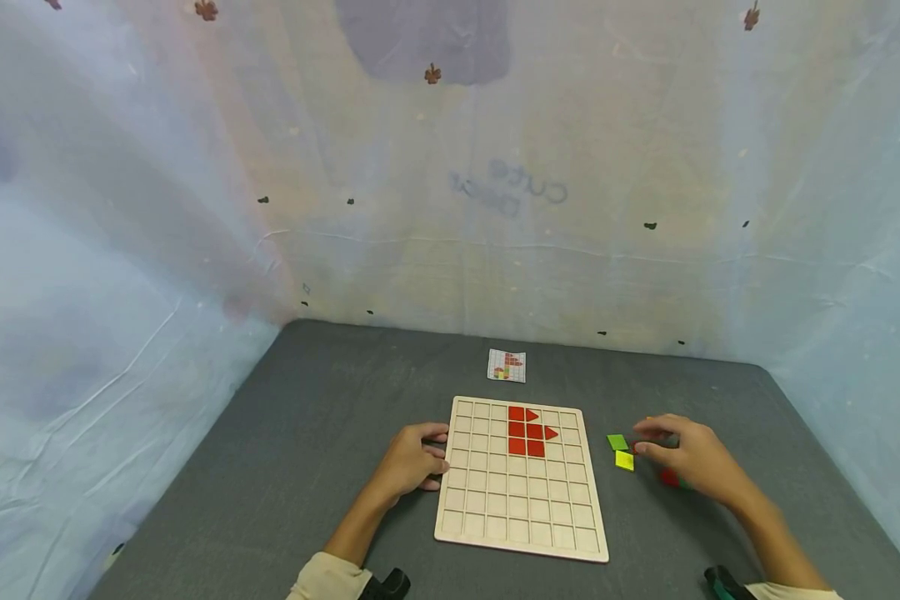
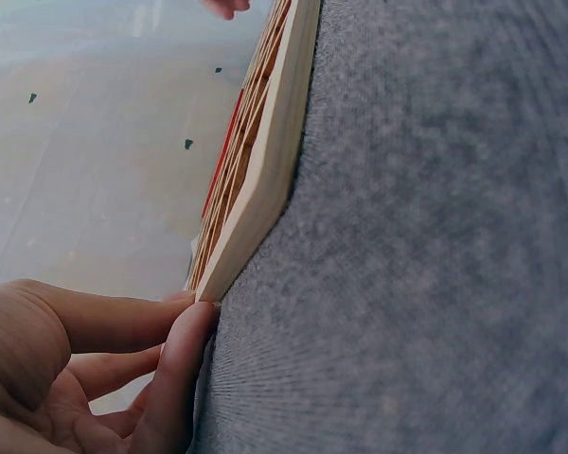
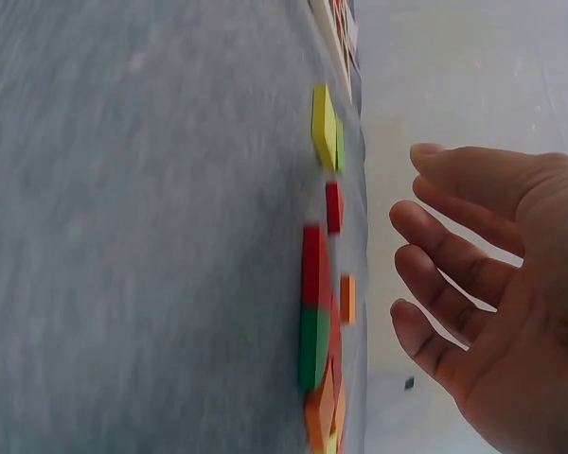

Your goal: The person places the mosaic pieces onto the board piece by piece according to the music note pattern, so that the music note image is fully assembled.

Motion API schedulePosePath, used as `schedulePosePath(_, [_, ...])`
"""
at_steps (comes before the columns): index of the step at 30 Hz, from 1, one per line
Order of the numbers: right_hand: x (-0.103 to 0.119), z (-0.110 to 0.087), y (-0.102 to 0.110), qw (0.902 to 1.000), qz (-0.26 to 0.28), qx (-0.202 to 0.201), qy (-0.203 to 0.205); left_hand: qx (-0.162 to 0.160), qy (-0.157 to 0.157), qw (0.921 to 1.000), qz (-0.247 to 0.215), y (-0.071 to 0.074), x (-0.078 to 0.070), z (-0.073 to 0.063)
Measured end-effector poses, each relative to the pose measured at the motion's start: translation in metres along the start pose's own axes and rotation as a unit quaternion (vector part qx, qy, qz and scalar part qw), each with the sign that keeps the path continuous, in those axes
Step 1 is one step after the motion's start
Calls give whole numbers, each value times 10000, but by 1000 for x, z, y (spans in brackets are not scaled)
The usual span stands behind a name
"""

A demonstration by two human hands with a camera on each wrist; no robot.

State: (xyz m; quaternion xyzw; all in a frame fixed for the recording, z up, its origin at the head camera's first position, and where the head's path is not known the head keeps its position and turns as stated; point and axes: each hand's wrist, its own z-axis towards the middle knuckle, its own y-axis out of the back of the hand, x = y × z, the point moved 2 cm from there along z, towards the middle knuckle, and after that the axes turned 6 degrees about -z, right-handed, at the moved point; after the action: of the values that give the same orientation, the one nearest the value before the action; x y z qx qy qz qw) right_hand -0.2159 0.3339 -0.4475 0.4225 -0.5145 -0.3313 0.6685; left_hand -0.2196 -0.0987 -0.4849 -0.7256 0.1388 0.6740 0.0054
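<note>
A square wooden grid board point(image 1: 486, 507) lies on the table, with several red squares point(image 1: 517, 447) and red triangles point(image 1: 551, 432) set in its upper middle cells. My left hand point(image 1: 408, 458) is at the board's left side; in the left wrist view its thumb and a finger pinch the board's edge point(image 2: 265, 180). My right hand point(image 1: 693, 457) hovers over loose tiles right of the board, fingers gently bent and holding nothing. Near its fingertips lie a green tile point(image 1: 617, 442) and a yellow tile point(image 1: 625, 461). Red point(image 3: 315, 265), dark green point(image 3: 312, 345) and orange point(image 3: 319, 416) pieces show below it in the right wrist view.
A small printed card point(image 1: 507, 367) with a coloured grid pattern lies behind the board. The dark grey table point(image 1: 330, 392) ends at a pale patterned sheet point(image 1: 420, 275) hanging at the back and both sides.
</note>
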Motion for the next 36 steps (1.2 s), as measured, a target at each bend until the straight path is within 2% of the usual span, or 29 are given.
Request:
schedulePosePath(9, [-26, -16, 12, 9989, 99, 78, -460, 8, 8, 10000, -18, 0, 0, 0])
schedulePosePath(19, [-46, -25, 18, 9967, 146, 309, -734, -14, 19, 10000, 2, -1, 0, 0])
schedulePosePath(30, [-54, -27, 20, 9930, 206, 629, -975, 15, 7, 10000, -17, -1, -1, 0])
schedulePosePath(36, [-54, -25, 17, 9937, 219, 633, -901, -6, -3, 10000, 12, -1, -1, 0])
